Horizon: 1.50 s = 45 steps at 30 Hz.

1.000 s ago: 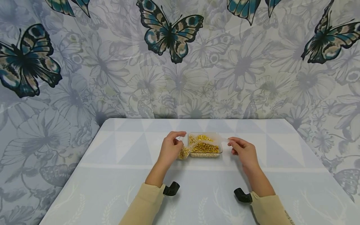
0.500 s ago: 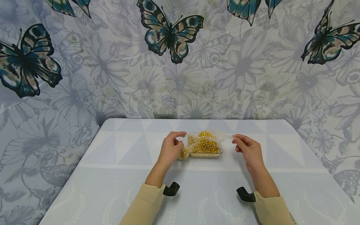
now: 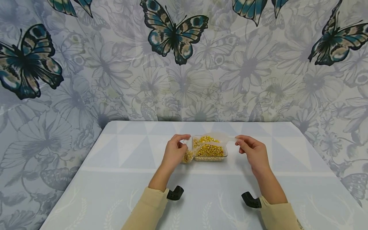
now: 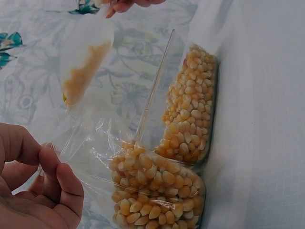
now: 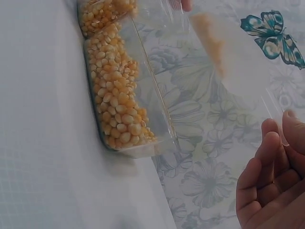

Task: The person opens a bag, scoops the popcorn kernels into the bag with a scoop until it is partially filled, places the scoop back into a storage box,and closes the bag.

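My right hand (image 3: 254, 153) pinches the thin handle of a translucent white scoop (image 5: 243, 67), which carries corn kernels seen through its wall. The scoop is raised above a clear box (image 5: 147, 150) of dried corn kernels (image 5: 112, 90). Its tip points toward the mouth of a clear plastic bag (image 4: 157, 186). Between thumb and fingertips, my left hand (image 3: 173, 150) holds the bag's upper edge. Corn fills the lower part of the bag, which stands against the left end of the box in the head view.
A pale patterned cloth covers the table (image 3: 207, 188). Behind its far edge rises a butterfly-printed backdrop (image 3: 187, 89). Black wrist-worn devices (image 3: 175, 193) stick out beside both sleeves (image 3: 146, 210).
The right hand has lifted the scoop off the corn, moving right and up, then slightly back left. The left hand stays in place with the bag.
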Motion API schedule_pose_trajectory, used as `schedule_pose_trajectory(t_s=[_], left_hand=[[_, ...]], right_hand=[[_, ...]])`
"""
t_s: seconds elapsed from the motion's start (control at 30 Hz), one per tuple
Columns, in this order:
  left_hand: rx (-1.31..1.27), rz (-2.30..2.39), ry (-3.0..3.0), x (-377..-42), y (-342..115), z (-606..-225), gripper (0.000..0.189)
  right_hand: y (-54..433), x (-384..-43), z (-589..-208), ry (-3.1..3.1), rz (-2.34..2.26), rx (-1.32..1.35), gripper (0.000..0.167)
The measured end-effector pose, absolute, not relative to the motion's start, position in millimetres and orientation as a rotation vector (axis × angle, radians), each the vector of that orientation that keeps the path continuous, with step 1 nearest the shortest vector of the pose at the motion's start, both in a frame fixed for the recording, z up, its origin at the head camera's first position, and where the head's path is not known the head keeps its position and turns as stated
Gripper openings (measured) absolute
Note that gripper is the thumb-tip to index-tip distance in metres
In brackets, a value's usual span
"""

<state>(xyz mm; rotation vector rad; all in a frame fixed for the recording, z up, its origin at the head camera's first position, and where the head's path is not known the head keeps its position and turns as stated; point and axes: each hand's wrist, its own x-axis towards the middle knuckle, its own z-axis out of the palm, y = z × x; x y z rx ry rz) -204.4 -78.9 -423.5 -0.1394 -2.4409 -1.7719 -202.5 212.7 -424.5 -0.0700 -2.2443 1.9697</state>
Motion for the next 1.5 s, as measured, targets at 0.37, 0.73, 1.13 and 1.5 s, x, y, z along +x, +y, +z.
schedule_pose_trajectory(t_s=[0.37, 0.73, 1.13, 1.5], left_hand=[[-0.148, -1.759, -2.447, -204, -78, -423, 0.043], [-0.137, -1.743, -2.456, -205, -78, -423, 0.043], [-0.157, -1.757, -2.437, -204, -78, -424, 0.043], [-0.152, -1.762, -2.443, -205, -78, -425, 0.044]], right_hand=[[205, -199, -419, -2.330, 1.828, -0.091, 0.033], [199, -193, -412, -2.326, 1.764, -0.040, 0.032], [195, -188, -405, -2.323, 1.697, -0.040, 0.031], [193, -187, -403, -2.287, 1.674, 0.006, 0.029]])
